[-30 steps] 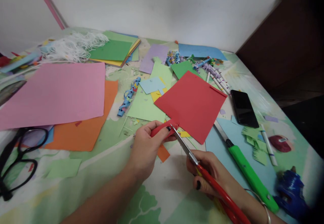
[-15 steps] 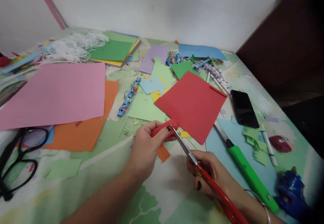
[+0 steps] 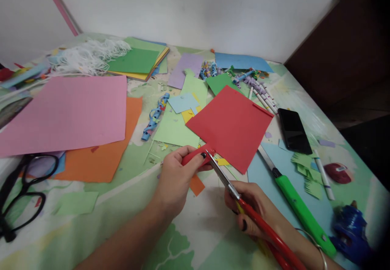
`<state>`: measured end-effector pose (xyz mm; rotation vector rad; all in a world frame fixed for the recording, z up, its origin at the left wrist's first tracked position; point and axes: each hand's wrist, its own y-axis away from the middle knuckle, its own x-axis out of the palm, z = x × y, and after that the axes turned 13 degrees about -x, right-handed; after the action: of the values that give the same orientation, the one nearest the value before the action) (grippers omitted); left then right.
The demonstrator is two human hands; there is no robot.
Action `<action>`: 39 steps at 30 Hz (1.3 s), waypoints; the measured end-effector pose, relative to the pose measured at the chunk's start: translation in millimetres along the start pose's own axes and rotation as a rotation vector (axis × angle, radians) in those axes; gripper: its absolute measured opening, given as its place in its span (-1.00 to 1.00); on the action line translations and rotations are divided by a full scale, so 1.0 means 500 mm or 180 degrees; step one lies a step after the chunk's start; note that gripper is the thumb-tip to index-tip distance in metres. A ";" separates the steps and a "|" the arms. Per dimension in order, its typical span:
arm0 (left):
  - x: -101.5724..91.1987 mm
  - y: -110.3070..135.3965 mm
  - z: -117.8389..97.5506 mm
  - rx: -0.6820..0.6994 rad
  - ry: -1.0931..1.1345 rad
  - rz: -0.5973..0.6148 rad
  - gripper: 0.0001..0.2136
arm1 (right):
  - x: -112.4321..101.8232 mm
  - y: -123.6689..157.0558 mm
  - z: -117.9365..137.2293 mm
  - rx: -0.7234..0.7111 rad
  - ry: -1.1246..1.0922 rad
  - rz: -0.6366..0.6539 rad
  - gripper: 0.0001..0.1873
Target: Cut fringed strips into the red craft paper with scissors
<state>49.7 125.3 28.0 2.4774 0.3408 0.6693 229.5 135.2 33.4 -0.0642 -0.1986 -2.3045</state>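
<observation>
My left hand (image 3: pixel 178 174) pinches a small strip of red paper (image 3: pixel 190 157) between thumb and fingers. Fine cuts fringe the strip's right end. In my right hand (image 3: pixel 254 207) is a pair of scissors (image 3: pixel 224 176) with red handles, its blade tips at the fringed end of the strip. My fingers are wrapped about the handles, part of which runs out of the frame. Just beyond both hands lies a large red paper sheet (image 3: pixel 230 127), and an orange paper scrap (image 3: pixel 197 185) rests below the strip.
A green utility knife (image 3: pixel 301 209), blade out, lies right of my right hand, near a phone (image 3: pixel 294 129) and a blue object (image 3: pixel 349 231). Glasses (image 3: pixel 27 188), pink paper (image 3: pixel 76 115) and white string (image 3: pixel 88 56) are at left. A decorated blue paper roll (image 3: pixel 155 116) lies mid-table.
The scissors and my right thumb have shifted slightly, with the handles a little further right. My left hand stays in place with the red strip.
</observation>
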 end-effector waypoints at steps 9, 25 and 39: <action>0.004 -0.002 -0.002 -0.0006 0.0057 -0.0038 -0.91 | 0.004 -0.003 -0.001 0.0026 0.0040 -0.0065 -0.44; 0.002 -0.004 0.002 0.0064 0.0094 0.0043 -0.92 | 0.005 -0.005 0.002 -0.0007 0.0119 -0.0084 -0.47; 0.004 -0.002 0.003 0.0104 0.0176 0.0055 -0.93 | -0.016 0.007 -0.021 -0.0145 0.0104 0.0082 -0.54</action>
<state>52.0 126.3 27.4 2.4990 0.3544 0.7460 237.5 136.8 22.8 -0.0522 -0.1278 -2.2830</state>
